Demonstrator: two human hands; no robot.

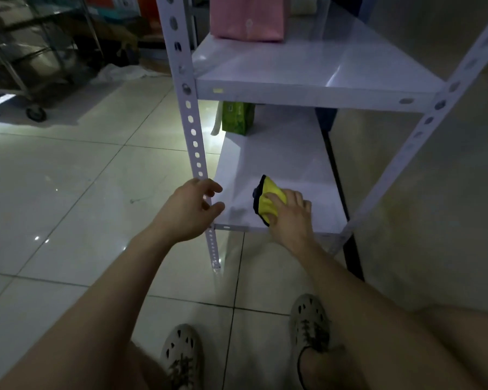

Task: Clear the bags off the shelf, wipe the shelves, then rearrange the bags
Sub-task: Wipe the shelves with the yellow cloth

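Observation:
A white metal rack stands before me with two shelves in view. On the lower shelf [282,161], near its front edge, my right hand [289,213] grips a yellow cloth [268,199] with a dark border and presses it on the surface. My left hand [190,208] hovers by the rack's front left post [193,136], fingers loosely curled and holding nothing. A green bag [237,118] stands at the back left of the lower shelf. A pink bag [247,18] stands at the back of the upper shelf [307,68].
The floor is glossy pale tile [68,178]. A wire trolley on wheels [31,66] stands at the far left with goods on it. A grey wall [434,192] runs along the rack's right side. My feet in perforated shoes [309,322] are just in front of the rack.

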